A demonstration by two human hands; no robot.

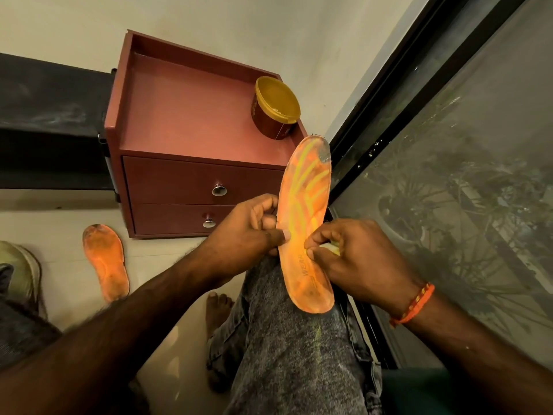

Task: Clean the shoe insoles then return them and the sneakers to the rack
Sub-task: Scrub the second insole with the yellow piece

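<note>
A pale floor (167, 259) carries a red drawer cabinet (191, 139) and an orange insole (107, 262).

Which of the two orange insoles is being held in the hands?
The insole with yellow stripes, propped on the person's knee: the left hand grips its edge and the right hand pinches something pale against it. The other insole lies untouched on the floor.
</note>
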